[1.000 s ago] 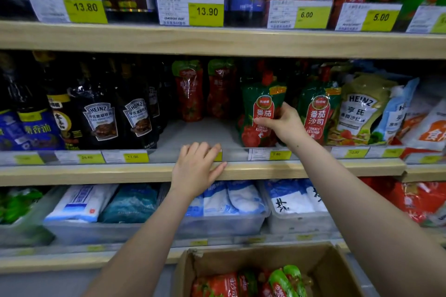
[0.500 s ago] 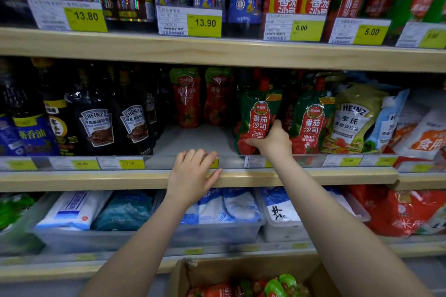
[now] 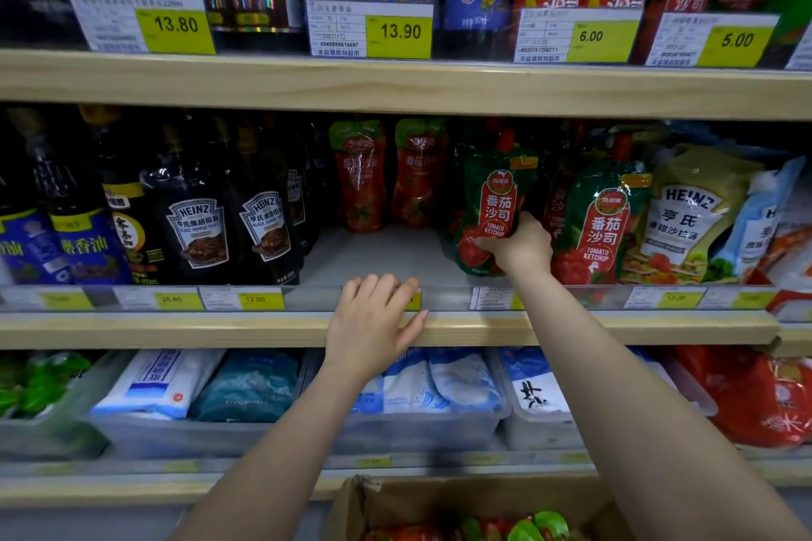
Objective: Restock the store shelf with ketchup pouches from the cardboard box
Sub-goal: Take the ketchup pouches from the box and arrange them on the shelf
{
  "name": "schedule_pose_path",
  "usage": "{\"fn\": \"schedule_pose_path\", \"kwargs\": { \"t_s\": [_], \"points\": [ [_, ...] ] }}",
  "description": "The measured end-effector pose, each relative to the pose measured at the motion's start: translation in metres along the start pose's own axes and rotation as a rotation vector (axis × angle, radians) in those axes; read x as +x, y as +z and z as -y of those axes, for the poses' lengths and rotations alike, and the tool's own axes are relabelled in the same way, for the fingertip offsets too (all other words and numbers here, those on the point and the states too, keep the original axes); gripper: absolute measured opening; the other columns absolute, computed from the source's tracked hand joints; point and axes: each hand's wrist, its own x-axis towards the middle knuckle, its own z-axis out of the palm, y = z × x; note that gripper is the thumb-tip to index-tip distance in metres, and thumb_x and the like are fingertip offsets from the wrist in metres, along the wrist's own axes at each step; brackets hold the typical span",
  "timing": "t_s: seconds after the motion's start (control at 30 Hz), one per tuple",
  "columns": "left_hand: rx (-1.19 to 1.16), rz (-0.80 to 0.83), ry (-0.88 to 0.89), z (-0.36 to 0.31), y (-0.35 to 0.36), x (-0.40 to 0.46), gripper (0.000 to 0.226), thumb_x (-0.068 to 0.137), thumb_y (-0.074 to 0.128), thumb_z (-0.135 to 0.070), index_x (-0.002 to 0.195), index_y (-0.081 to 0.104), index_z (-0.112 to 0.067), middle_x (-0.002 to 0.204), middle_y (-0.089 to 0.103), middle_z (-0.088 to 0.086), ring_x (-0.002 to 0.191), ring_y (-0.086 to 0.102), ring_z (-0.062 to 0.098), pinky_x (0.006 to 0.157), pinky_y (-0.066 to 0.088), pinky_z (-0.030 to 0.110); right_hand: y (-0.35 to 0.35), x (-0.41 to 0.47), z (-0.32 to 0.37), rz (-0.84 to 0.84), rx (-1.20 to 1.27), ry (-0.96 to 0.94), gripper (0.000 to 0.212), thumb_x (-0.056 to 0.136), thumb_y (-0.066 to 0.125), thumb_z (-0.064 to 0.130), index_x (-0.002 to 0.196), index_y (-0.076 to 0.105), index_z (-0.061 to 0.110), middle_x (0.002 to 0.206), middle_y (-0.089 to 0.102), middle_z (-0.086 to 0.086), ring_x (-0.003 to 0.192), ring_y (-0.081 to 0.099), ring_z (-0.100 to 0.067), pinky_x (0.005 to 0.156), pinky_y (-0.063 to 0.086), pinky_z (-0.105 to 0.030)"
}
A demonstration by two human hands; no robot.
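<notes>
My right hand (image 3: 518,244) grips the lower part of a green-and-red ketchup pouch (image 3: 492,198) that stands upright on the middle shelf (image 3: 386,255). A matching pouch (image 3: 602,224) stands just right of it. Two red pouches (image 3: 378,176) stand further back on the same shelf. My left hand (image 3: 373,321) rests with straight fingers on the shelf's front rail. The cardboard box (image 3: 395,505) sits at the bottom edge, with several red and green pouches (image 3: 505,529) inside.
Dark Heinz sauce bottles (image 3: 228,228) fill the shelf to the left, and Heinz salad dressing pouches (image 3: 685,215) to the right. Bottles with price tags stand on the shelf above. Plastic bins of white and blue bags (image 3: 422,382) sit on the shelf below.
My right hand slid down from the pouch's side to its lower part and took hold there. My left hand stayed on the rail. The view tilted upward a little.
</notes>
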Motion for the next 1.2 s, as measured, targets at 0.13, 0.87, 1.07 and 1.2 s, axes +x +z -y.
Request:
{"fn": "schedule_pose_path", "kwargs": {
  "t_s": [0.13, 0.87, 1.07, 1.2],
  "points": [
    [-0.001, 0.018, -0.002, 0.0, 0.002, 0.0, 0.038, 0.087, 0.04, -0.047, 0.105, 0.059, -0.019, 0.083, 0.058, -0.001, 0.074, 0.053, 0.02, 0.071, 0.036, 0.032, 0.001, 0.004, -0.003, -0.007, 0.003, -0.008, 0.055, 0.069, 0.079, 0.023, 0.115, 0.053, 0.009, 0.117, 0.063, -0.012, 0.106, 0.059, -0.032, 0.084, 0.048, -0.04],
    [-0.716, 0.664, 0.184, -0.114, -0.022, -0.178, 0.047, 0.087, 0.054, -0.025, 0.132, 0.048, -0.014, 0.133, 0.052, 0.006, 0.123, 0.048, 0.023, 0.102, 0.042, 0.038, -0.058, -0.21, -0.212, 0.529, -0.31, -0.177, 0.053, 0.076, 0.073, 0.02, 0.124, 0.053, 0.01, 0.124, 0.058, -0.008, 0.116, 0.053, -0.019, 0.096, 0.033, -0.015],
    [-0.757, 0.927, 0.188, -0.147, 0.015, -0.226, 0.054, 0.089, 0.045, -0.035, 0.14, 0.037, -0.018, 0.141, 0.041, 0.002, 0.131, 0.036, 0.016, 0.11, 0.03, 0.03, -0.039, -0.222, -0.284, 0.616, -0.356, -0.073, 0.053, 0.078, 0.071, 0.022, 0.127, 0.051, 0.013, 0.129, 0.054, -0.005, 0.121, 0.049, -0.018, 0.099, 0.034, -0.019],
    [-0.799, 1.163, 0.023, -0.153, 0.044, -0.242, 0.069, 0.09, 0.05, -0.045, 0.148, 0.019, -0.022, 0.155, 0.017, -0.002, 0.141, 0.015, 0.01, 0.115, 0.012, 0.024, -0.016, -0.205, -0.3, 0.7, -0.455, -0.167, 0.057, 0.081, 0.066, 0.032, 0.132, 0.044, 0.021, 0.142, 0.042, -0.003, 0.133, 0.035, -0.018, 0.111, 0.024, -0.029]
  ]
}}
